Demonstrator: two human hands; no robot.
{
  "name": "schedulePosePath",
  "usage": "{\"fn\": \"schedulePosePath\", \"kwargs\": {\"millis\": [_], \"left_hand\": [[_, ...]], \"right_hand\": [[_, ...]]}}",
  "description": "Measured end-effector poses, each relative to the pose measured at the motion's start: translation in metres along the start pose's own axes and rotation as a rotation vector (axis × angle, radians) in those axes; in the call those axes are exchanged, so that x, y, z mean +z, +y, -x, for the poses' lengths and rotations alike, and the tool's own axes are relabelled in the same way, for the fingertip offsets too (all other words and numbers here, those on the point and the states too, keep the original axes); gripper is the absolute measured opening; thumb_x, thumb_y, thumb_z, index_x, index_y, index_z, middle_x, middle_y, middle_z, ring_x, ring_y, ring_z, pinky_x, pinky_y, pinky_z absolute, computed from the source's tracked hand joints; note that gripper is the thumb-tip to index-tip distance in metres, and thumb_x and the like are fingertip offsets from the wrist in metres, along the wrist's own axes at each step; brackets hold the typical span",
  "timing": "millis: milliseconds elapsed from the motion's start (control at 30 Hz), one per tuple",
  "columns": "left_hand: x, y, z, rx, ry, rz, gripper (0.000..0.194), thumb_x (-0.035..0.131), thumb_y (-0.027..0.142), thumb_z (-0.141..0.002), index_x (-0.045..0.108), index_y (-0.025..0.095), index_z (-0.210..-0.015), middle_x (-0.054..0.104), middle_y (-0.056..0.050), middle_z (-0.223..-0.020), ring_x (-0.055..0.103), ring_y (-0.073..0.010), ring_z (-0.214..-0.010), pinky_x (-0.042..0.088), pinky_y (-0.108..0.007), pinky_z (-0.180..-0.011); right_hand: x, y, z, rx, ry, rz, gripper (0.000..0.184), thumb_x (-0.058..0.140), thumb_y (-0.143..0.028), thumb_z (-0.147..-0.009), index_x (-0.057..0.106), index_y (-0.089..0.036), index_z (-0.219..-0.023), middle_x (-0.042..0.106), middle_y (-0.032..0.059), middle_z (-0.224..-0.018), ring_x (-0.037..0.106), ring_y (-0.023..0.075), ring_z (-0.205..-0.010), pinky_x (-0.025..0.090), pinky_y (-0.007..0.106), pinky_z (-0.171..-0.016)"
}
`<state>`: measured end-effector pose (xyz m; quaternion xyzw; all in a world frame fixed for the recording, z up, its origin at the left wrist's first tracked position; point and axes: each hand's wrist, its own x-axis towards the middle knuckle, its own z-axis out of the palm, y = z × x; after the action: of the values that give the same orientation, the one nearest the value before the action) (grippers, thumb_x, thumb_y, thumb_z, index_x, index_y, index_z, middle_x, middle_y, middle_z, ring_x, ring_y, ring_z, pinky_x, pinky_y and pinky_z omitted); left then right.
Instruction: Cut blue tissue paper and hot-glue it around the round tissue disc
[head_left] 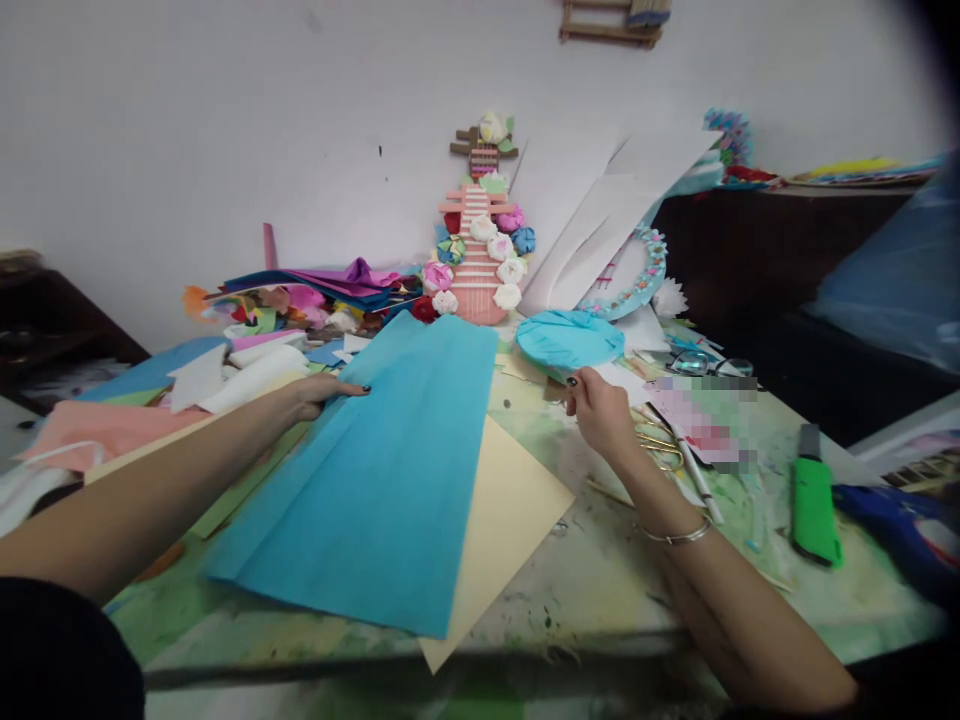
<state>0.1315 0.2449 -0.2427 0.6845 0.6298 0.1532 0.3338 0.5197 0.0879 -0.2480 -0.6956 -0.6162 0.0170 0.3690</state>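
Note:
A large sheet of blue crepe paper [375,480] slopes across the table, folded along its left side. My left hand [322,393] grips its left edge, thumb on top and the other fingers hidden under it. Beneath its right side lies a cream paper sheet [517,490]. My right hand [604,410] is closed in a pinch at the lower edge of a round disc [571,338] covered in gathered blue paper. A short tan piece shows beside the pinching fingers; its link to the disc is unclear.
Gold-handled scissors [660,445], a white pen [697,470] and a green cutter [816,505] lie to the right, with glasses [709,365] behind. A flower-trimmed pink paper instrument [480,240] leans on the wall. Coloured paper scraps [300,300] crowd the back left.

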Motion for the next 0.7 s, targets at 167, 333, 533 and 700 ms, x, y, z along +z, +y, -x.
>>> {"fn": "schedulePosePath", "kwargs": {"millis": [167, 333, 533, 700], "left_hand": [[0.004, -0.011, 0.031, -0.164, -0.131, 0.333, 0.055, 0.089, 0.049, -0.035, 0.066, 0.018, -0.073, 0.074, -0.016, -0.085, 0.071, -0.0373, -0.086, 0.063, -0.046, -0.066], [0.010, -0.023, 0.074, -0.133, 0.029, 0.488, 0.068, 0.090, 0.041, -0.037, 0.066, 0.019, -0.097, 0.075, -0.010, -0.094, 0.072, -0.0311, -0.086, 0.062, -0.040, -0.069], [0.005, -0.042, 0.103, 0.184, 0.447, 0.202, 0.061, 0.078, 0.046, -0.059, 0.062, 0.018, -0.111, 0.071, -0.008, -0.108, 0.068, -0.0267, -0.097, 0.058, -0.037, -0.082], [-0.002, -0.069, 0.090, 0.119, 0.493, 0.019, 0.066, 0.070, 0.055, -0.062, 0.059, 0.015, -0.114, 0.069, -0.013, -0.112, 0.067, -0.0303, -0.100, 0.056, -0.043, -0.085]], "right_hand": [[0.002, 0.009, -0.005, 0.072, 0.163, 0.041, 0.018, 0.039, -0.028, -0.091, 0.050, -0.022, -0.077, 0.058, 0.0029, -0.059, 0.050, 0.0197, -0.054, 0.026, 0.029, -0.056], [0.002, 0.011, -0.006, 0.064, 0.169, 0.018, 0.032, 0.039, -0.029, -0.091, 0.039, -0.024, -0.060, 0.053, 0.0020, -0.052, 0.048, 0.0185, -0.053, 0.027, 0.029, -0.057], [0.007, 0.015, -0.003, 0.026, 0.167, -0.022, 0.031, 0.042, -0.032, -0.092, 0.049, -0.022, -0.064, 0.062, 0.0022, -0.054, 0.059, 0.0190, -0.059, 0.039, 0.028, -0.069], [-0.011, 0.027, 0.000, 0.075, 0.205, 0.020, 0.017, 0.045, -0.016, -0.083, 0.060, -0.017, -0.091, 0.072, 0.0081, -0.080, 0.065, 0.0219, -0.078, 0.044, 0.031, -0.077]]}}
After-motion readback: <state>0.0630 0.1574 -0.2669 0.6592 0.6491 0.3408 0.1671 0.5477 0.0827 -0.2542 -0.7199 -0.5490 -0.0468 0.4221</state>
